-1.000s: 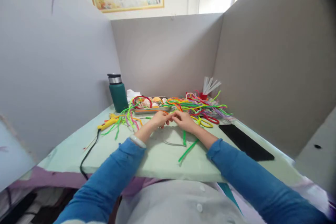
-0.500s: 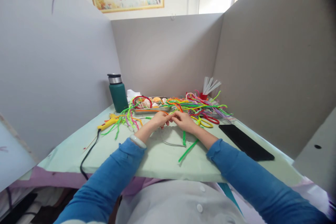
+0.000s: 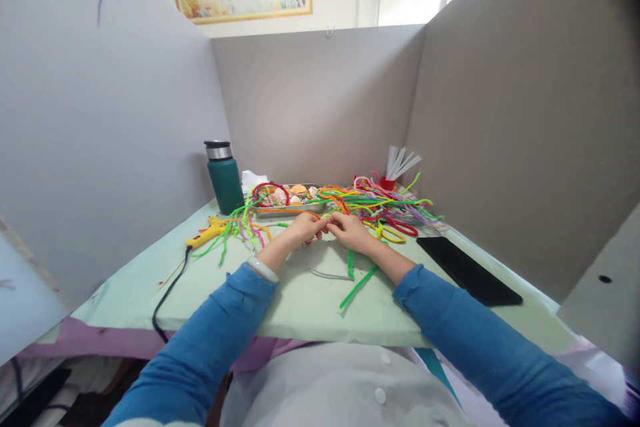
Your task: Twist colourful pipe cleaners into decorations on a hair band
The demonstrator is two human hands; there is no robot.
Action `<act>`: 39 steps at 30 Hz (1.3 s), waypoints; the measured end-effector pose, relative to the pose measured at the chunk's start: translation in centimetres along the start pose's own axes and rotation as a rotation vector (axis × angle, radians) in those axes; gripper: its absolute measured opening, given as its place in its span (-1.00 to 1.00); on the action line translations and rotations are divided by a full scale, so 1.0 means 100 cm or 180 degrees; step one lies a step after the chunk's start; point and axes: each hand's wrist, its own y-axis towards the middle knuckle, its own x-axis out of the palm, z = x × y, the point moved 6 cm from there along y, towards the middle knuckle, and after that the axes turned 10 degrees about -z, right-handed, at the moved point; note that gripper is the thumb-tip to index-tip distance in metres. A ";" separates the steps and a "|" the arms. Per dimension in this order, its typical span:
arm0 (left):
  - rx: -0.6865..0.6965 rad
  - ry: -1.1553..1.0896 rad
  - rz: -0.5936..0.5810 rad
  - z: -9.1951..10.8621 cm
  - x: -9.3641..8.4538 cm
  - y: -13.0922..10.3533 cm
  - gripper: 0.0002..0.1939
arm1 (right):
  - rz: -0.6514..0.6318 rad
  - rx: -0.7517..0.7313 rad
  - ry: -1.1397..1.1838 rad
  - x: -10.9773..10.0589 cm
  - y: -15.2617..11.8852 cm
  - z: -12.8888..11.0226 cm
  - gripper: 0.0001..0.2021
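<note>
My left hand point(image 3: 306, 228) and my right hand point(image 3: 349, 230) meet fingertip to fingertip over the middle of the table, both closed in a pinch. An orange pipe cleaner point(image 3: 311, 213) runs in to the fingertips from the left; the exact grip is hidden by the fingers. A yellow-green bit shows just behind the touching fingers. Below the right hand a short green pipe cleaner point(image 3: 351, 263) hangs or lies beside a thin grey pipe cleaner point(image 3: 330, 275). Another green pipe cleaner point(image 3: 359, 288) lies slanted near my right wrist.
Behind the hands stands a metal tray point(image 3: 280, 212) of shells, with a heap of coloured pipe cleaners point(image 3: 385, 200) to its right. Yellow-handled scissors point(image 3: 393, 235), a black slab point(image 3: 467, 270), a yellow glue gun point(image 3: 205, 235), a green bottle point(image 3: 226, 180) and white glue sticks point(image 3: 400, 163) surround them.
</note>
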 end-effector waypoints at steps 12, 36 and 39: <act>0.0098 -0.0201 0.0191 0.003 -0.004 0.000 -0.57 | 0.0129 -0.0012 0.0099 -0.004 -0.001 -0.002 -0.81; -0.0152 -0.0612 0.0056 0.005 0.000 -0.003 -0.74 | 0.0272 0.0054 0.0162 -0.005 -0.001 0.004 -0.81; -0.0201 -0.0613 0.0093 0.006 -0.001 -0.004 -0.75 | 0.0270 0.0044 0.0192 -0.005 -0.001 0.005 -0.81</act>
